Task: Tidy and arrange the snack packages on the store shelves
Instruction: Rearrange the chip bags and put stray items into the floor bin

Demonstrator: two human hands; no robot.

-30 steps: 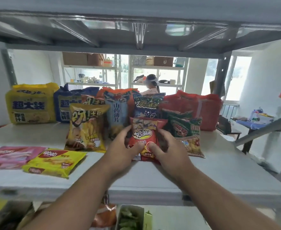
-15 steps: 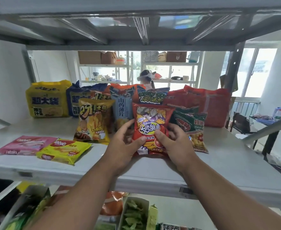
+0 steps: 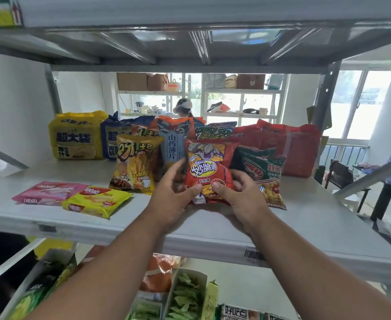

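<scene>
A grey metal shelf (image 3: 305, 227) runs across the view, with the ribbed underside of the next shelf above and a barcode sticker (image 3: 254, 255) on its front edge. Through the open back stand white wall shelves with cardboard boxes and bags, bright windows at the right, and a person working at the far shelving.

Both hands hold a red bag (image 3: 209, 167) upright at the shelf's middle front, its lower edge just off or on the surface — which one cannot be told. The left hand (image 3: 173, 195) grips the bag's lower left, thumb pressed on the front and fingers curled behind; the right hand (image 3: 243, 192) pinches the lower right the same way. The bag reads "Bugles" and 妙脆角.

Just left stands a yellow bag (image 3: 135, 166) marked 呀!土豆. Behind it a blue bag (image 3: 174, 144) reads 山药薄片. To the right a green bag (image 3: 263, 174) with a prawn picture and 虾条 leans back against a red pack (image 3: 293, 148). At the back left a yellow pack (image 3: 76, 135) reads 超大装, with a dark blue pack (image 3: 111, 142) touching it.

Lying flat near the front left are a pink wafer pack (image 3: 49, 192) and, overlapping it, a yellow wafer pack (image 3: 96, 200) — both printed "nabati".

Below, the lower shelf holds a carton of green snacks (image 3: 185, 294) and a pack reading 好吃点 (image 3: 236, 314).
</scene>
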